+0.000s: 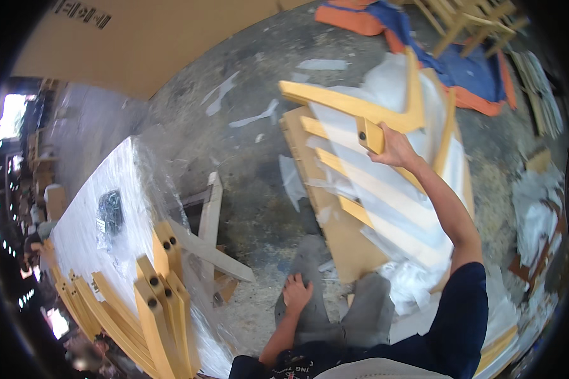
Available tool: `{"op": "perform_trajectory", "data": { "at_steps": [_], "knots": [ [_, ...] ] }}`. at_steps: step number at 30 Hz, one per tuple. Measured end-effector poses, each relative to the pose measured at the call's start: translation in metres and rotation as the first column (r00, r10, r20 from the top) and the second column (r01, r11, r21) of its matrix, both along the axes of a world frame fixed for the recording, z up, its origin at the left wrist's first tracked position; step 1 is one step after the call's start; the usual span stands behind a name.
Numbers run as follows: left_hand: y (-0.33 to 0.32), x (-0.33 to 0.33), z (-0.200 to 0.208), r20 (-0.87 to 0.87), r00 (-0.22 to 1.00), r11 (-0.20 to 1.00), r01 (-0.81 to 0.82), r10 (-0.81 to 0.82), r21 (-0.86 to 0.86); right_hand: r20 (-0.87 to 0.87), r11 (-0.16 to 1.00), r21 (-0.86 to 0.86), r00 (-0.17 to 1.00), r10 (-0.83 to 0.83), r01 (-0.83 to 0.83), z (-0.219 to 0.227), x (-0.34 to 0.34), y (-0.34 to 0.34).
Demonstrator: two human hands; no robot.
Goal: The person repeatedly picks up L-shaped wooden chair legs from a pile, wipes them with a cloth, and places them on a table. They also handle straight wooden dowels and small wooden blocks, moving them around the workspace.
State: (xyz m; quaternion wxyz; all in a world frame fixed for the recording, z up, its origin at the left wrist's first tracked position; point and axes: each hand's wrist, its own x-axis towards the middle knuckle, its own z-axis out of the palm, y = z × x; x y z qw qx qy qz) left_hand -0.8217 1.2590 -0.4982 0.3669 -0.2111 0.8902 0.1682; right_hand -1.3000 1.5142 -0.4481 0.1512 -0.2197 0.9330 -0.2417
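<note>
The wooden piece [373,135] sits over the upper part of the layered pile to our right of centre, its blocky end, with one dark hole, turned toward our left. Our right hand [396,149] is closed around it just behind that end, probably because the squared edges give a firm grip there; the fingers on the far side we cannot see well. Close by, an angled wooden frame [348,105] lies across white wrapping sheets [392,218], with yellow bar ends [328,162] poking out at the left. We judge the sheets are layered in to keep wood from rubbing on wood, and the cardboard [348,252] underneath to keep everything off the gritty floor [246,151]. Our left hand [297,293] rests on the grey trousers [311,265], fingers loosely spread and holding nothing, perhaps for balance. Farther left, wooden lengths [158,309] with dark holes stand beside a film-wrapped bundle [85,189], a dark packet [110,213] against its face. At the top right, blue and orange cloth [464,76] lies crumpled.
</note>
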Motion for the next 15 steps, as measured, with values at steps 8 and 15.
{"op": "perform_trajectory", "data": {
  "at_steps": [8, 15],
  "knots": [
    [0.154, -0.109, 0.302, -0.849, 0.346, 0.802, 0.316, 0.399, 0.506, -0.072, 0.911, -0.411, 0.997, 0.0, -0.029, 0.304, 0.215, 0.123],
    [0.232, -0.05, 0.498, -0.888, 0.038, 0.748, 0.522, 0.459, 0.409, -0.024, 0.799, -0.591, 0.993, 0.12, -0.111, 0.42, 0.376, 0.15]
  ]
}}
